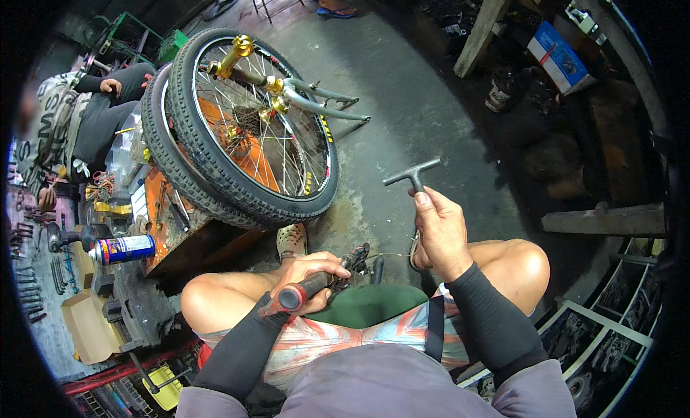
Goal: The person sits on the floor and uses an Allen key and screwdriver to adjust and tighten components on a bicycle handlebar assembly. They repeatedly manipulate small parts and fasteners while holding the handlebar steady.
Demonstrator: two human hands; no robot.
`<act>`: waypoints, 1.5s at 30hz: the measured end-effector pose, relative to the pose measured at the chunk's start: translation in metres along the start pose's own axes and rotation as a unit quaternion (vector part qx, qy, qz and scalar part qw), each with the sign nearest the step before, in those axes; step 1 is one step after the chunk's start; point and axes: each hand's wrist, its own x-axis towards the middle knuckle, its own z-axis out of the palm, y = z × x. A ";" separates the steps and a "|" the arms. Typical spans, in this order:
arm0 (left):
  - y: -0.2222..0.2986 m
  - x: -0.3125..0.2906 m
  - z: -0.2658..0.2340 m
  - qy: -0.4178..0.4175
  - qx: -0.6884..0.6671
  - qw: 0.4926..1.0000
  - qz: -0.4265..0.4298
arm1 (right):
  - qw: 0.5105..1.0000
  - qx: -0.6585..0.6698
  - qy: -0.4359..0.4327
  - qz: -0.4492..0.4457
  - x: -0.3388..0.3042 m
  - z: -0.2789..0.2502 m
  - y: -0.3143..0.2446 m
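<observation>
My left hand (316, 278) is wrapped round a dark tubular bicycle part (314, 284) with a red-ringed end, held slantwise above my lap. At its far end is a dark mechanism (353, 258) I cannot make out fully; a thin cable runs rightward near it. Between thumb and fingers, my right hand (442, 235) grips a T-handle wrench (415, 175), its crossbar raised and apart from the tube. A short black tube end (378, 269) stands just right of the mechanism. Beneath both hands lies a green surface (366, 305) between my legs.
Two bicycle wheels (266, 208) lean over an orange bench (159, 217), with a grey fork (323, 102) across them. A spray can (123, 250) and an open cardboard box (90, 327) are left. Another person (79, 123) sits beyond. A metal rack (604, 321) stands right.
</observation>
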 end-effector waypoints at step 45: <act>0.010 0.000 0.005 0.026 0.030 0.999 -0.010 | 0.964 -0.193 -0.180 0.008 -0.027 0.010 -0.026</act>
